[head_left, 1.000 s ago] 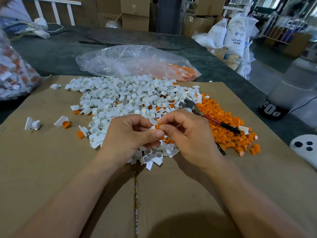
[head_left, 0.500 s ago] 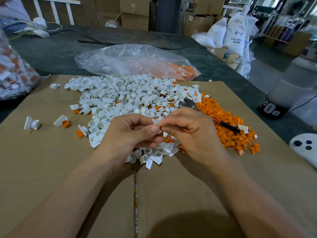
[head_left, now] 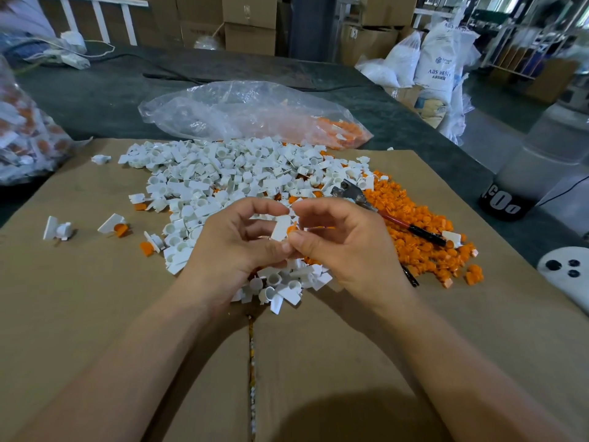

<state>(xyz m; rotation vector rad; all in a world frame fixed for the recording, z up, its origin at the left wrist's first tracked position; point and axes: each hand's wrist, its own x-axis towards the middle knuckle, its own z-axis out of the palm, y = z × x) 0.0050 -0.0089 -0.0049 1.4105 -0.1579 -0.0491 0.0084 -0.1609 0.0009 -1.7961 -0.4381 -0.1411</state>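
A white piece (head_left: pixel 281 228) is pinched in the left hand (head_left: pixel 236 247), an orange cap (head_left: pixel 291 230) in the right hand (head_left: pixel 344 247), touching, seemingly for press-fitting.

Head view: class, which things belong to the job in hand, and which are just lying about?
In the job: left hand, pinching a white clip; right hand, pinching an orange cap; white pile; orange pile.
Lying about: red-handled tool; clear bag; white device, at the right edge.
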